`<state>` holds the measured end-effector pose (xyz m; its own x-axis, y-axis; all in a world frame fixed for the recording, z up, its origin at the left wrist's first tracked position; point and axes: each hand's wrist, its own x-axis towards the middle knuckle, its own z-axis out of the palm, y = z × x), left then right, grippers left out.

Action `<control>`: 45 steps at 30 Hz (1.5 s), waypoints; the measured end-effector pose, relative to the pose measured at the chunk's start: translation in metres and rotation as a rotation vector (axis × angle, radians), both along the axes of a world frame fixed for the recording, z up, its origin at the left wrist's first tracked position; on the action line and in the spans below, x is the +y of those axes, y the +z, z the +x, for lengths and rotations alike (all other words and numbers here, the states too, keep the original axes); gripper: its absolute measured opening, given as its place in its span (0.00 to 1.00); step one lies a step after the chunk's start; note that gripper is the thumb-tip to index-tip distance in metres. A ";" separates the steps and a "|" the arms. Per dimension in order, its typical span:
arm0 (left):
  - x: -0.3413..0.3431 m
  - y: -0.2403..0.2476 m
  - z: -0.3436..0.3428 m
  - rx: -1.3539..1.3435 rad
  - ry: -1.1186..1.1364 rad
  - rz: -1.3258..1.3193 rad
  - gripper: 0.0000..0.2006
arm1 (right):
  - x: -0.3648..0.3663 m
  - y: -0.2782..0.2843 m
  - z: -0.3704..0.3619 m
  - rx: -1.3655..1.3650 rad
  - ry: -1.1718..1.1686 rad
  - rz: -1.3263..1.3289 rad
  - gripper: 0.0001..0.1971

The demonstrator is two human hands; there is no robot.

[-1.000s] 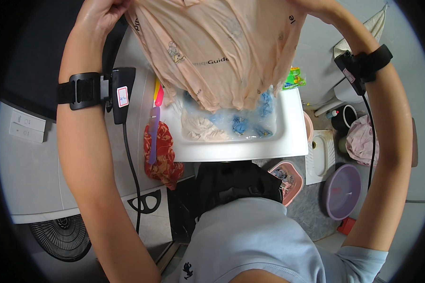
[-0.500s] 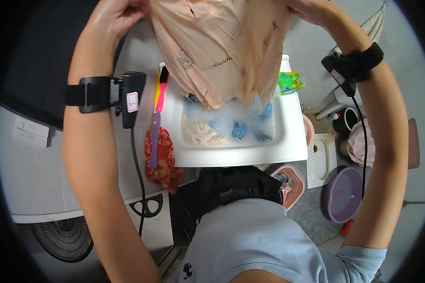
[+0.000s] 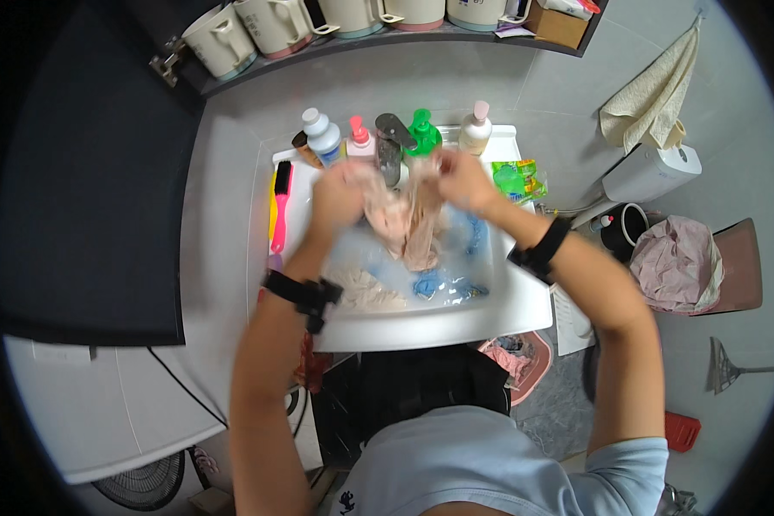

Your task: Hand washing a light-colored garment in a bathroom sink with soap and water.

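Observation:
A wet peach garment (image 3: pixel 394 222) hangs bunched between my two hands, its lower end down at the soapy water in the white sink (image 3: pixel 439 330). My left hand (image 3: pixel 337 196), blurred by motion, is closed on one side of the garment. Closed on the other side is my right hand (image 3: pixel 466 181), near the green pump bottle (image 3: pixel 422 134). A cream cloth (image 3: pixel 368 291) and a blue cloth (image 3: pixel 426 282) lie in the water below. Behind the garment stands a dark faucet (image 3: pixel 390 142).
Along the sink's back edge stand a white bottle (image 3: pixel 322 136), a pink pump bottle (image 3: pixel 359 138) and a pale bottle (image 3: pixel 476 131). A pink brush (image 3: pixel 280 211) lies at left, a green packet (image 3: pixel 518 181) at right. Overhead, a shelf (image 3: pixel 387 43) holds several mugs.
Both hands have come down and closer together. The peach garment, held up and spread before, is now lowered and gathered over the sink. The shelf and bottles have come into view.

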<state>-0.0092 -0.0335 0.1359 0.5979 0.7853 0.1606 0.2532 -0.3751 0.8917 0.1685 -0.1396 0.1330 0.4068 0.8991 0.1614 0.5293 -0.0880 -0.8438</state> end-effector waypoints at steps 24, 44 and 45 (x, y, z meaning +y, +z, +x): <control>0.004 -0.181 0.024 0.571 -0.050 0.194 0.09 | 0.004 -0.165 0.012 -0.229 0.098 -0.562 0.16; -0.045 -0.009 0.015 -0.123 -0.278 0.054 0.38 | -0.011 0.116 0.001 -0.318 0.355 0.179 0.08; -0.045 -0.022 0.017 -0.108 -0.328 -0.022 0.42 | -0.011 0.131 -0.006 -0.324 0.351 0.188 0.08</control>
